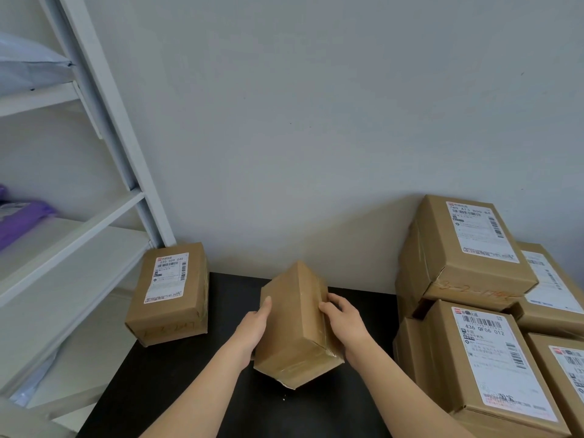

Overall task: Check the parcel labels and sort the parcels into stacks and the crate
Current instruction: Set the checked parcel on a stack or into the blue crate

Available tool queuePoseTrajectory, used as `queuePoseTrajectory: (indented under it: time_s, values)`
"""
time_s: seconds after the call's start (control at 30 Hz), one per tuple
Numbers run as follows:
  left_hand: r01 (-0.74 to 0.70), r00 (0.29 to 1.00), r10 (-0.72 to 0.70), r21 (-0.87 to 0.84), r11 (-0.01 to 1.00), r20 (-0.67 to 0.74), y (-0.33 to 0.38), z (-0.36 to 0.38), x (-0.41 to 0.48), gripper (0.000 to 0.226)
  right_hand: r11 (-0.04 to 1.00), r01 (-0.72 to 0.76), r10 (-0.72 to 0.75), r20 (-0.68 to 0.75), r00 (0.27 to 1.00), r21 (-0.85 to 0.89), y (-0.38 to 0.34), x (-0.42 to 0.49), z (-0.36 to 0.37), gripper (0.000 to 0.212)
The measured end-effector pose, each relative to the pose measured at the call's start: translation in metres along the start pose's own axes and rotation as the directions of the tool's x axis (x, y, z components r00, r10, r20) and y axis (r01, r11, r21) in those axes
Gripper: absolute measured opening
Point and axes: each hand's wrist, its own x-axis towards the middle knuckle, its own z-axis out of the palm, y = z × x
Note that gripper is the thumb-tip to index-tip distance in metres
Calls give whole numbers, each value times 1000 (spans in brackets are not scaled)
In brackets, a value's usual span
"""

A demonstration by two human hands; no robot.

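A brown cardboard parcel (295, 324) is held tilted on an edge above the black table (177, 384), with no label showing on its visible faces. My left hand (254, 330) grips its left side, thumb lying up along the face. My right hand (343, 320) grips its right side, fingers curled over the taped edge. A labelled parcel (169, 292) lies alone at the table's back left. At the right, several labelled parcels sit stacked, with one (461, 248) on top and another (486, 361) in front. No crate is in view.
A white metal shelf rack (104, 172) stands at the left, holding a purple mailer bag (19, 222) and a grey-white bag (28, 64) higher up. A plain grey wall (316, 121) backs the table.
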Motion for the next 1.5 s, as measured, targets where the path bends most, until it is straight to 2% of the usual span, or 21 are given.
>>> queuePoseTrajectory:
  time_s: [0.13,0.23,0.33,0.43,0.5,0.73,1.07,1.5]
  values:
    - [-63,998,63,5,998,-11,2,3,0,74,999,-44,44,13,999,28,1,1,2,48]
    - [-111,993,111,12,994,-42,4,5,1,69,998,-34,34,11,999,-56,1,5,1,47]
    - [-173,983,175,36,984,-46,5,6,1,66,993,-88,90,22,996,-73,-1,8,2,48]
    - [-231,969,240,134,964,-54,7,11,-2,65,984,-175,176,44,983,-32,-1,11,4,65]
    - [-262,960,276,200,944,-43,8,13,-4,65,983,-178,180,51,982,-38,4,14,4,77]
    - [-291,949,315,391,874,1,3,17,-2,71,979,-142,148,29,989,-147,18,18,3,92]
    - [-279,945,328,520,807,-3,0,23,7,72,966,-137,142,5,990,-217,24,23,3,81]
    - [-205,964,261,503,839,-42,7,24,22,83,961,-156,159,-3,987,-230,24,33,7,66]
